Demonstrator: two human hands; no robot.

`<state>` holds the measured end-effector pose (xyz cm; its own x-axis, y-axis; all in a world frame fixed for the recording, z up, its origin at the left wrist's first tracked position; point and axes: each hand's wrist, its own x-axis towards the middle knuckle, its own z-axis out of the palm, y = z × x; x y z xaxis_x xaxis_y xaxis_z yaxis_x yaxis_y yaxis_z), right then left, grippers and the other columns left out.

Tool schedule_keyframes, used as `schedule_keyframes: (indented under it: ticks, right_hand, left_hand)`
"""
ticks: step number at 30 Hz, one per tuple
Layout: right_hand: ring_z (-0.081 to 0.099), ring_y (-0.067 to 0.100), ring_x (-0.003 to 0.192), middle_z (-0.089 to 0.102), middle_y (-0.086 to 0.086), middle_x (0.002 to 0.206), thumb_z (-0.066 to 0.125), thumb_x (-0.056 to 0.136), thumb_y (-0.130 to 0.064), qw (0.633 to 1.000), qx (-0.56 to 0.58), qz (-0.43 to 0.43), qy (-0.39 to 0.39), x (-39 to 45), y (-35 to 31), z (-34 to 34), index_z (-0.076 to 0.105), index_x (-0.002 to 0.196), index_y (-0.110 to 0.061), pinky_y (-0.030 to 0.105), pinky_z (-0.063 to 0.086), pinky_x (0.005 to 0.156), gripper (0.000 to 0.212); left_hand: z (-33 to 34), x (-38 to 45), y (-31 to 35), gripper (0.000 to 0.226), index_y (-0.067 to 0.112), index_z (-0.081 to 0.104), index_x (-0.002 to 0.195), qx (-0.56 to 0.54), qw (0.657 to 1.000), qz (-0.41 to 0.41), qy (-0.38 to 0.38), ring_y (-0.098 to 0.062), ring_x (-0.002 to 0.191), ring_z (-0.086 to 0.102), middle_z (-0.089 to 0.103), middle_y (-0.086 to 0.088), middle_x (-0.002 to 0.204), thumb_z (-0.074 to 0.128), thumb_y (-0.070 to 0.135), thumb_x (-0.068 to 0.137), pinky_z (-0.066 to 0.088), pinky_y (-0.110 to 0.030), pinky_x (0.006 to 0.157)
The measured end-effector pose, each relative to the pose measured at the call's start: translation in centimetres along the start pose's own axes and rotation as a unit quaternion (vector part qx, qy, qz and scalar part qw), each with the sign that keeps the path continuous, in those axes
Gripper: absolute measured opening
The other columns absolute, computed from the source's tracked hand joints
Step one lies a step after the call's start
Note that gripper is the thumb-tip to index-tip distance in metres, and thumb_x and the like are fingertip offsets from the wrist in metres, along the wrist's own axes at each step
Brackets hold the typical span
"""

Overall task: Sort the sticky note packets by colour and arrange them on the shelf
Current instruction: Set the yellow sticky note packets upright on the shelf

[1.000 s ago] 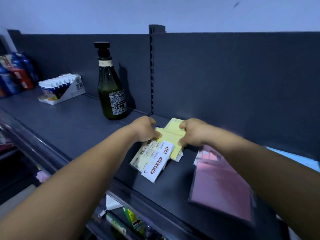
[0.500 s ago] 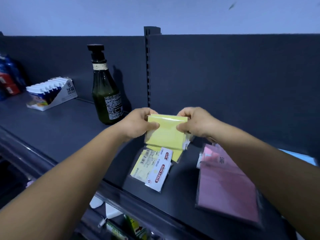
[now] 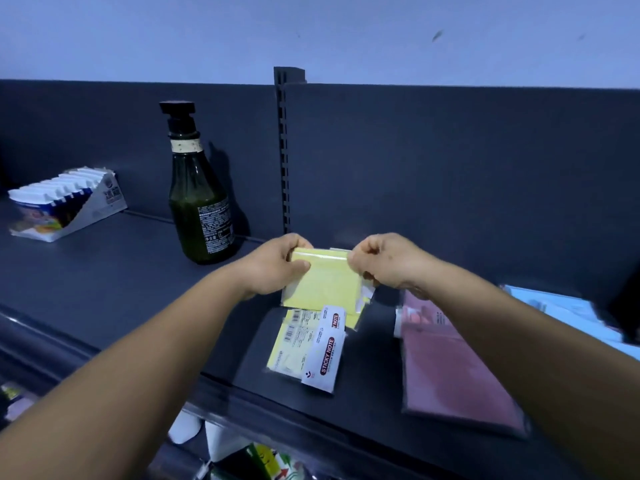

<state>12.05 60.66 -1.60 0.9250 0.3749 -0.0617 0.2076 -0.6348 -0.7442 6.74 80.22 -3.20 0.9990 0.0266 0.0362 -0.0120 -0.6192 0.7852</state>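
Two hands, left hand (image 3: 277, 265) and right hand (image 3: 384, 261), pinch the top corners of a yellow packet (image 3: 322, 285) held above the yellow pile (image 3: 304, 344) near the shelf (image 3: 121, 282) front edge. Its slick wrapper could slip from so light a grip, knocking that pile off, or it might land right on the pink packet (image 3: 450, 368).

Bottle (image 3: 199, 206) left of packets (image 3: 306, 344); both on shelf (image 3: 104, 289).
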Motion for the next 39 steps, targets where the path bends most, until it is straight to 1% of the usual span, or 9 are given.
schedule_keyframes:
  ticks: [4,11,17,21,24,29,32,35,39]
  right_hand:
    - [0.048,0.018,0.059,0.055,0.006,0.075,0.053,0.090,-0.009,0.981,-0.183,0.057,-0.041,0.0,0.2,-0.6,0.060,0.091,-0.014,0.023,0.040,0.057,0.009]
    - [0.053,0.011,0.054,0.057,0.003,0.069,0.063,0.083,-0.002,0.986,-0.133,0.089,-0.055,0.0,1.0,0.1,0.059,0.096,-0.009,0.015,0.044,0.048,0.015]
    - [0.054,0.021,0.074,0.058,0.009,0.084,0.059,0.081,0.003,0.988,-0.128,0.081,0.040,1.6,1.7,-0.9,0.063,0.112,0.004,0.031,0.053,0.072,0.032]
    - [0.055,0.019,0.086,0.058,-0.001,0.105,0.064,0.083,-0.007,0.987,-0.142,0.065,0.027,1.7,1.7,-1.3,0.054,0.129,-0.013,0.022,0.048,0.061,0.047]
    - [0.062,0.022,0.102,0.063,0.003,0.119,0.073,0.079,-0.018,0.989,-0.140,0.047,-0.013,1.3,1.8,-0.8,0.049,0.134,-0.018,0.031,0.052,0.090,0.060]
    - [0.059,0.020,0.075,0.066,0.004,0.088,0.070,0.079,-0.011,0.993,-0.105,0.051,0.003,2.0,2.3,0.0,0.064,0.107,-0.014,0.027,0.049,0.067,0.029]
    - [0.058,0.019,0.073,0.067,0.005,0.088,0.064,0.081,-0.002,0.998,-0.036,0.044,0.013,2.4,2.3,-0.5,0.066,0.096,-0.020,0.025,0.045,0.068,0.024]
    - [0.060,0.020,0.096,0.064,0.002,0.115,0.065,0.073,-0.005,0.996,-0.085,0.018,-0.035,2.5,2.0,-1.0,0.059,0.117,-0.035,0.028,0.051,0.082,0.053]
    - [0.025,0.018,0.137,0.035,-0.013,0.147,0.072,0.077,-0.026,0.976,-0.200,-0.059,-0.064,1.1,0.9,-0.5,0.040,0.140,-0.041,0.037,0.029,0.112,0.072]
  left_hand:
    - [-0.6,0.5,-0.5,0.017,0.019,0.051,0.110,0.050,0.995,-0.053,-0.074,-0.012,0.075,0.057,0.063,0.002,0.084,0.056,0.014,0.094,0.044,-0.026,0.070]
    - [-0.2,1.6,-0.2,0.037,0.015,0.051,0.113,0.042,0.988,-0.085,-0.123,-0.016,0.070,0.058,0.061,-0.002,0.083,0.070,0.008,0.082,0.047,-0.026,0.065]
    - [-1.4,2.5,-1.2,0.040,0.016,0.049,0.110,-0.107,0.988,-0.095,-0.064,-0.025,0.088,0.064,0.064,-0.010,0.103,0.067,-0.006,0.082,0.053,-0.037,0.076]
    - [-2.6,2.7,-1.7,0.030,0.010,0.053,0.109,-0.142,0.985,-0.095,-0.025,-0.023,0.078,0.063,0.064,-0.010,0.093,0.061,-0.008,0.086,0.054,-0.034,0.068]
    - [-2.6,2.8,-1.9,0.029,0.014,0.053,0.100,-0.130,0.987,-0.091,-0.006,-0.026,0.083,0.062,0.063,-0.012,0.091,0.060,-0.010,0.085,0.052,-0.037,0.077]
    - [-2.4,2.3,-1.6,0.039,0.019,0.052,0.101,-0.118,0.990,-0.080,-0.017,-0.023,0.082,0.061,0.062,-0.008,0.093,0.059,-0.014,0.082,0.050,-0.032,0.067]
    - [-2.0,1.8,-1.3,0.040,0.019,0.051,0.100,-0.093,0.994,-0.051,-0.013,-0.020,0.079,0.059,0.060,-0.007,0.090,0.059,-0.015,0.080,0.048,-0.029,0.068]
    - [-1.5,1.3,-1.2,0.037,0.017,0.049,0.097,-0.083,0.996,-0.023,-0.001,-0.018,0.078,0.055,0.056,-0.007,0.087,0.061,-0.013,0.080,0.044,-0.030,0.070]
    - [-1.0,0.3,-1.1,0.036,0.014,0.046,0.104,-0.052,0.998,-0.020,-0.040,-0.014,0.075,0.054,0.056,-0.004,0.085,0.064,-0.007,0.080,0.045,-0.027,0.066]
